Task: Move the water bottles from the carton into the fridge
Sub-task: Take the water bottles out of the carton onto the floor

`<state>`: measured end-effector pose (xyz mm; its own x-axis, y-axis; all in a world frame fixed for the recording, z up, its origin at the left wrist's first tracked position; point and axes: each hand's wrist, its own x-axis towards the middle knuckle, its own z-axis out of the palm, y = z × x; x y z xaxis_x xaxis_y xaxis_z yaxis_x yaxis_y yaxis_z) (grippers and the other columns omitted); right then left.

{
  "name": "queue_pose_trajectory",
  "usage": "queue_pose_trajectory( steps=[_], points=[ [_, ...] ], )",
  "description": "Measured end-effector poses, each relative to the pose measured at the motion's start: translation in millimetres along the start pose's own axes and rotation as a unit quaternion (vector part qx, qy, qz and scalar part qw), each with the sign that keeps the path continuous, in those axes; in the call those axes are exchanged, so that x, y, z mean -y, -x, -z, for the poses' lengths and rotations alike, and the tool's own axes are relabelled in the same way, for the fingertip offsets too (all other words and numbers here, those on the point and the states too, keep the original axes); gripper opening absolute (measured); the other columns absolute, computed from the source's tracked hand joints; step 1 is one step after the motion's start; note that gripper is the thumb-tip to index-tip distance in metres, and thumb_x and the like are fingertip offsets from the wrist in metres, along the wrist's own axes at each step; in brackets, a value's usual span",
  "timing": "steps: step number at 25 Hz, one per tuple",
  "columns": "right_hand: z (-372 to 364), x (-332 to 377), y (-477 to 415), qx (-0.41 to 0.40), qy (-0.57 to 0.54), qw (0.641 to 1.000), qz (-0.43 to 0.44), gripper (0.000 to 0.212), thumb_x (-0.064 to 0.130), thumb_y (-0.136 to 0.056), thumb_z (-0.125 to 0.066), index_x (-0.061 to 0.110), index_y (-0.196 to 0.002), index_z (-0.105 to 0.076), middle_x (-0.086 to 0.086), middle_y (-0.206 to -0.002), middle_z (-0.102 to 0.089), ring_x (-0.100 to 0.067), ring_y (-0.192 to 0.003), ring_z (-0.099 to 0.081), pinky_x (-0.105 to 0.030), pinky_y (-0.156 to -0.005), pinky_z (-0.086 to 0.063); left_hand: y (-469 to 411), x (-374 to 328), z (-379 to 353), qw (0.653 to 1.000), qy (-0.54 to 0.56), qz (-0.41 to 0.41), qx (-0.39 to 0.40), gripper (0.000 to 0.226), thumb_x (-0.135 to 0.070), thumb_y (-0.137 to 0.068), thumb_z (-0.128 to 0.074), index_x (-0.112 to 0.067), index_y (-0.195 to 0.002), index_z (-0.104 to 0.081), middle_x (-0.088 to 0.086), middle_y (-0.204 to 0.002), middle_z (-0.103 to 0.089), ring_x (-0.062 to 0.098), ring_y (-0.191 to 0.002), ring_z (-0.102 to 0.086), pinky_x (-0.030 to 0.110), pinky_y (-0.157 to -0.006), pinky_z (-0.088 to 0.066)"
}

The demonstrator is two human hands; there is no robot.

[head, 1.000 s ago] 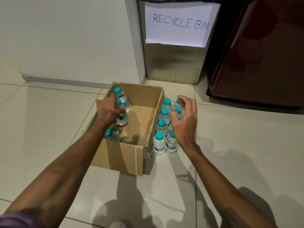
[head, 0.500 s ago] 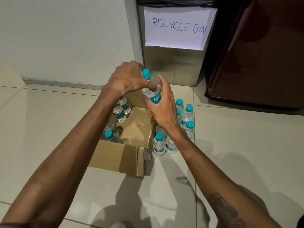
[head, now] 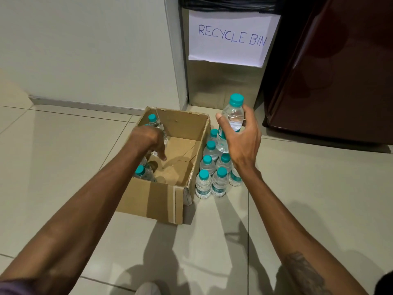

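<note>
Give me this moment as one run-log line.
right hand: holds bottle over floor bottles | left hand: inside carton, grip unclear | fridge: looks shut

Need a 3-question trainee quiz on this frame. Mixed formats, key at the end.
1. Fill in: seen from the head camera, the group of bottles on the floor stands to the ___ of the carton.
2. True or false: the right hand grips the raised bottle cap up.
3. The left hand is: A) down in the carton B) flat on the floor C) on the raised bottle.

Key: 1 right; 2 true; 3 A.
</note>
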<state>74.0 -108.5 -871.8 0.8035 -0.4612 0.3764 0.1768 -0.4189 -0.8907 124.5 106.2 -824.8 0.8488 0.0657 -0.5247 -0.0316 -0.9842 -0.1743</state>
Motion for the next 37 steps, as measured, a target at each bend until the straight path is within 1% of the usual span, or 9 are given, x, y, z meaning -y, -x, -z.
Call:
queue_pose_trajectory(
  steps=[4,7,12,16,24,27,29,32,37],
  points=[
    [1,-9,49,-0.028,0.003,1.000,0.003,0.056,0.056,-0.084,-0.064,0.017,-0.124,-0.053,0.004,-0.111,-0.065,-0.014,-0.095,-0.065,-0.038,-0.078,-0.060,-8,16,-27,0.993,0.003,0.050,0.103,0.056,-0.033,-0.078,-0.081,-0.011,-0.126,-0.061,0.006,-0.119,-0.064,0.022,-0.101,-0.063,0.033,-0.094,-0.052],
    [1,-22,90,0.033,0.023,0.999,0.020,0.059,0.058,-0.083,-0.063,0.016,-0.123,-0.053,0.002,-0.116,-0.064,-0.015,-0.103,-0.065,-0.038,-0.077,-0.060,-9,21,-36,0.985,0.013,0.060,0.160,0.056,-0.025,-0.079,-0.081,-0.008,-0.127,-0.059,0.011,-0.121,-0.060,0.025,-0.106,-0.061,0.037,-0.102,-0.051],
    [4,-55,130,0.142,0.109,0.977,0.116,0.063,0.062,-0.082,-0.063,0.020,-0.127,-0.050,0.002,-0.114,-0.058,-0.011,-0.106,-0.054,-0.019,-0.084,-0.049,-16,13,-57,0.993,0.009,0.041,0.114,0.049,-0.031,-0.083,-0.077,-0.010,-0.124,-0.062,0.008,-0.128,-0.060,0.024,-0.116,-0.058,0.036,-0.102,-0.050],
    [5,-80,148,0.264,0.117,0.951,0.114,0.072,0.066,-0.079,-0.060,0.021,-0.134,-0.048,-0.003,-0.131,-0.054,-0.014,-0.120,-0.048,-0.022,-0.096,-0.041,-17,17,-69,0.996,0.041,0.031,0.072,0.038,-0.022,-0.088,-0.071,-0.007,-0.122,-0.063,0.010,-0.119,-0.061,0.023,-0.107,-0.060,0.035,-0.096,-0.052],
    [5,-95,163,0.315,0.105,0.943,0.029,0.073,0.054,-0.077,-0.072,0.021,-0.135,-0.043,0.002,-0.134,-0.049,-0.001,-0.119,-0.043,-0.014,-0.100,-0.042,-15,16,-48,0.990,0.095,0.011,0.102,0.050,-0.021,-0.074,-0.083,-0.005,-0.118,-0.064,0.012,-0.096,-0.068,0.023,-0.073,-0.068,0.033,-0.078,-0.060],
    [7,-86,164,0.263,0.093,0.958,0.060,0.069,0.068,-0.081,-0.058,0.022,-0.131,-0.045,0.003,-0.127,-0.051,-0.001,-0.115,-0.046,-0.020,-0.095,-0.048,-9,16,-25,0.992,0.113,-0.012,0.060,0.049,-0.019,-0.074,-0.083,-0.005,-0.116,-0.063,0.014,-0.102,-0.069,0.025,-0.074,-0.070,0.034,-0.073,-0.061],
    [6,-73,154,0.190,0.077,0.975,0.088,0.054,0.060,-0.088,-0.054,0.022,-0.125,-0.046,0.005,-0.119,-0.050,-0.009,-0.109,-0.052,-0.035,-0.086,-0.056,-3,13,-6,0.988,0.143,-0.039,0.034,0.046,-0.017,-0.074,-0.083,-0.005,-0.114,-0.064,0.015,-0.105,-0.069,0.027,-0.075,-0.071,0.035,-0.073,-0.062],
    [-6,-38,119,0.102,0.039,0.991,0.084,0.039,0.043,-0.091,-0.056,0.026,-0.124,-0.044,0.010,-0.116,-0.046,-0.007,-0.105,-0.051,-0.036,-0.081,-0.055,15,4,29,0.976,0.191,-0.101,0.015,0.046,-0.016,-0.072,-0.083,-0.010,-0.113,-0.063,0.011,-0.108,-0.069,0.029,-0.087,-0.070,0.040,-0.081,-0.060],
    [-35,13,69,0.132,0.013,0.988,0.082,0.080,0.058,-0.083,-0.062,0.033,-0.149,-0.023,0.006,-0.147,-0.035,-0.011,-0.133,-0.037,-0.048,-0.108,-0.039,54,-21,78,0.933,0.277,-0.227,0.035,0.043,-0.017,-0.068,-0.087,-0.018,-0.106,-0.066,0.002,-0.105,-0.070,0.020,-0.092,-0.069,0.030,-0.072,-0.060]
  ],
)
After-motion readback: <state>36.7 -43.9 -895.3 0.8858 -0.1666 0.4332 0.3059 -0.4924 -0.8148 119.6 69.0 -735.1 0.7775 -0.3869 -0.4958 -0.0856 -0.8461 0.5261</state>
